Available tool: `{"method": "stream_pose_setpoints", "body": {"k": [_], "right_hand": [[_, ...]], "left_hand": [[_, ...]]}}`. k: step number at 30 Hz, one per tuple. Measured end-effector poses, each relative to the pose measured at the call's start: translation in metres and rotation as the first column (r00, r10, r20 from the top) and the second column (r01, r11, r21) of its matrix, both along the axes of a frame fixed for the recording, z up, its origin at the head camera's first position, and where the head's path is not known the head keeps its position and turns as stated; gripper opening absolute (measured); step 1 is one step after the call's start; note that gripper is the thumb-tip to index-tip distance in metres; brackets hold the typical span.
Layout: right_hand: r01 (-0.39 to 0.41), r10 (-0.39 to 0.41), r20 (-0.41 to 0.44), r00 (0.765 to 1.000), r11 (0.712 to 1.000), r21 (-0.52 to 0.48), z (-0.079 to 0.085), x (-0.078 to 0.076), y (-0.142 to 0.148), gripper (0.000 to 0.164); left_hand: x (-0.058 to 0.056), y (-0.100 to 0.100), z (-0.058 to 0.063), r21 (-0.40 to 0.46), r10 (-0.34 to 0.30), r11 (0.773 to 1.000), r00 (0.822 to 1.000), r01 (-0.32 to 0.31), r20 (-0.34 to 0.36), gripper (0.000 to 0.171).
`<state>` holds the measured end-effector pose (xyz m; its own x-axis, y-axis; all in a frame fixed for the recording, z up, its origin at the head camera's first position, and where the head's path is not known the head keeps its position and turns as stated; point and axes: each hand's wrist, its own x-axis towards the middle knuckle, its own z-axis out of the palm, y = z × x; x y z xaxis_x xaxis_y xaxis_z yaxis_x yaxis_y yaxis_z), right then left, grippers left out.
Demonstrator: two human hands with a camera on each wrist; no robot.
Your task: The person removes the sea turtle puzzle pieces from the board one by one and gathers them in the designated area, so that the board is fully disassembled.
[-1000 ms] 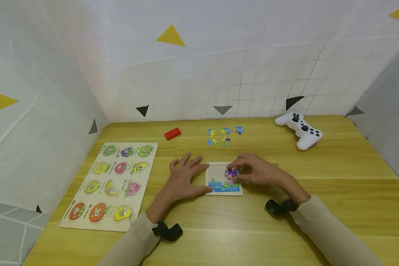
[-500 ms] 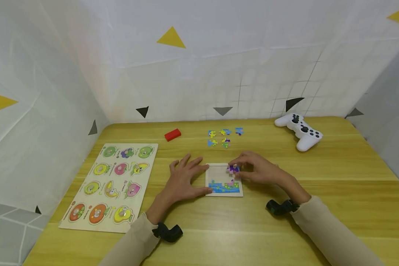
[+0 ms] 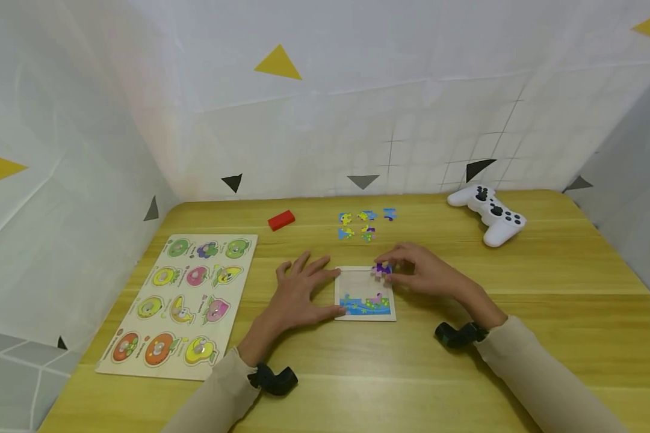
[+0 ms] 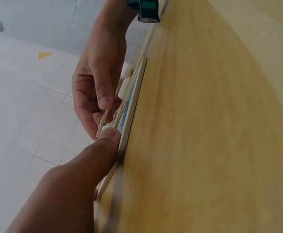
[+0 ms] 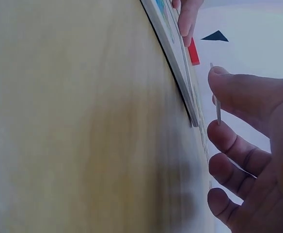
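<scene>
A small square wooden puzzle tray (image 3: 365, 317) lies on the table, with blue, green and pink pieces filling its lower part. My left hand (image 3: 302, 296) has its fingers spread, thumb and index fingertip resting on the tray's left side near the corners. Over the tray's upper right corner, my right hand (image 3: 425, 272) pinches a purple and pink jigsaw piece (image 3: 381, 270) between thumb and fingers. From the right wrist view, that piece (image 5: 218, 109) is a thin edge held above the tray; the other fingers curl loosely. Behind the tray lie several loose jigsaw pieces (image 3: 367, 215).
A fruit peg puzzle board (image 3: 194, 300) lies at the left. A red block (image 3: 281, 220) sits toward the back, and a white game controller (image 3: 490, 213) rests at the back right. A pale patterned sheet (image 3: 325, 120) rises behind the wooden table (image 3: 357, 385).
The right hand has moved the purple piece up and to the right, from over the placed pieces toward the tray's upper right corner. The left hand stays in place.
</scene>
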<state>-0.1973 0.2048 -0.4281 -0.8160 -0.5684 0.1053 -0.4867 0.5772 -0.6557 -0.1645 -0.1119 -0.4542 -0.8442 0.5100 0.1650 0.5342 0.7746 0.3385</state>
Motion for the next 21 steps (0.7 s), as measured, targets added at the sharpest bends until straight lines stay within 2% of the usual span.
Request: {"method": "stream_pose_setpoints", "body": {"k": [7, 12, 21], "right_hand": [[0.004, -0.004, 0.0, 1.0, 1.0, -0.002, 0.0, -0.007, 0.005, 0.038], [-0.004, 0.004, -0.032, 0.999, 1.0, 0.008, 0.0, -0.014, 0.011, 0.038], [0.032, -0.032, 0.004, 0.999, 0.998, 0.047, 0.001, -0.027, 0.019, 0.037]], "left_hand": [[0.0, -0.001, -0.001, 0.0, -0.005, 1.0, 1.0, 0.005, -0.005, 0.079], [0.0, -0.001, -0.003, 0.008, -0.006, 1.0, 1.0, 0.006, -0.006, 0.078], [0.001, -0.001, -0.003, -0.001, -0.003, 1.0, 1.0, 0.003, -0.003, 0.078]]}}
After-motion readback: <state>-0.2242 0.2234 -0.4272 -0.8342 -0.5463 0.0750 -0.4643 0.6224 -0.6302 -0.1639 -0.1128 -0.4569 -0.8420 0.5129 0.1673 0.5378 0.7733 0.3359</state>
